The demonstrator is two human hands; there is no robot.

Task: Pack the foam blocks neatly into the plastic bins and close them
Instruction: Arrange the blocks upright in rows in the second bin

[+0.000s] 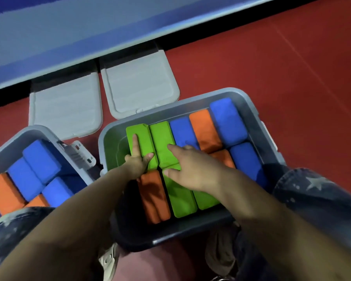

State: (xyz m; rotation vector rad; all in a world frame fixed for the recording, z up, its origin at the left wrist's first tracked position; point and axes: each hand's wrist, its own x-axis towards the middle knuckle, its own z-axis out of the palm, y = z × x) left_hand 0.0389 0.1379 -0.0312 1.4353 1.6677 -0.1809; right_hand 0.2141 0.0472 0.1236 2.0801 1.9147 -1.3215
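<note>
Left hand (137, 162): open, forefinger flat on green block (139, 142), beside bin (190, 96) left wall.
Block axis: runs away from the person.
Right hand (193, 169): open, flat on the neighbouring block.

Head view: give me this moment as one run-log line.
phase: packing | left hand and right hand: pressing green blocks | centre bin: open | lids: on floor

Bare forearms, no sleeves; dark blue jeans (320, 199) (speckled pale, a faded star on the right knee); beige shoes (109, 260).
</note>
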